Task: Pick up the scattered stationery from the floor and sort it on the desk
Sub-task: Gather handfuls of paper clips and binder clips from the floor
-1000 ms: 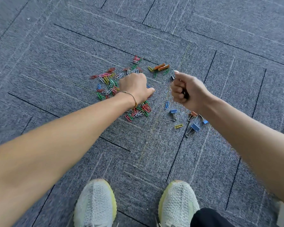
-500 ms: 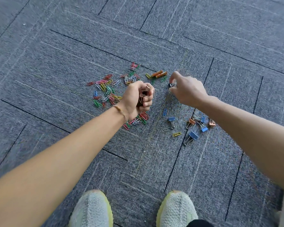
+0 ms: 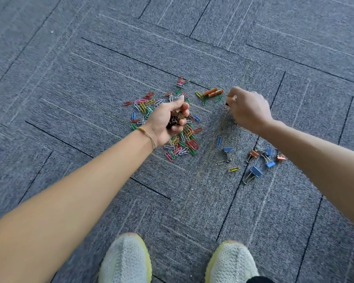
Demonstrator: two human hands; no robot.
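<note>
So we're looking straight down at our own arms reaching out over a grey carpet [image 3: 90,78], both stretched forward and a bit inward. Our left hand [image 3: 168,121] is turned palm-sideways with the fingers curled in around a little bunch of dark clips [image 3: 175,119], thumb pointing up and away from us. There's a thin bracelet [image 3: 146,134] on that wrist. The hand sits right over the big scatter of coloured paper clips [image 3: 180,144] on the carpet, which spreads out to the left and toward us from under it.

Our right hand [image 3: 247,109] is back-up, wrist bent down, with the fingertips [image 3: 232,96] bunched together at the far-left end of the hand. Looks like they're pinching something small and dark, but it's too tiny and blurry to say what. Just beside those fingertips, to the left, lie two orange sticks [image 3: 215,92] side by side, with a yellow paper clip next to them.

Nearer to us and under the right forearm is a loose group of binder clips [image 3: 262,160], blue and orange ones, plus one blue binder clip [image 3: 227,152] off to the left with a silver paper clip and a yellow one near it. Our two pale sneakers [image 3: 125,260] show at the bottom edge.
</note>
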